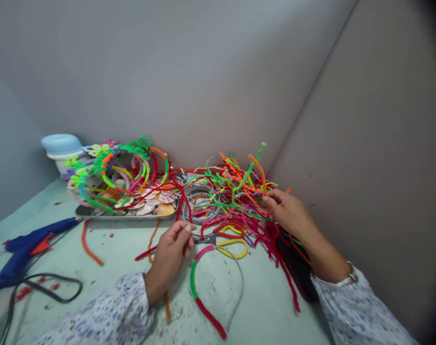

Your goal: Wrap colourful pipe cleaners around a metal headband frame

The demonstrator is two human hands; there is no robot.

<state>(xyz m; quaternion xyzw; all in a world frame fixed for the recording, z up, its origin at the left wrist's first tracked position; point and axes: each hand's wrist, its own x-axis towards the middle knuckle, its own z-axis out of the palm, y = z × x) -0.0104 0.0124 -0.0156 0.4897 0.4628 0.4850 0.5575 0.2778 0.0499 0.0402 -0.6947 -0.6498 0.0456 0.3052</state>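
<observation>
My right hand (288, 213) pinches an orange pipe cleaner (260, 171) at the right side of a tangled heap of pipe cleaners (235, 187). My left hand (171, 251) is closed in a pinch by the tips of the scissors (211, 238); what its fingers hold, if anything, is hidden. A dark red pipe cleaner (145, 253) sticks out from behind that hand. The scissors have one red and one yellow handle. In front of them lies a grey headband (241, 282), wrapped on its left side in pink, green and dark red.
Behind my left hand stands a metal tray (127, 217) of shells, with several wrapped headbands (113, 177) piled on it. A coil of bare headbands (201, 203) sits beside it. On the left are a blue glue gun (34, 239) with its cord and a blue-lidded container (62, 146).
</observation>
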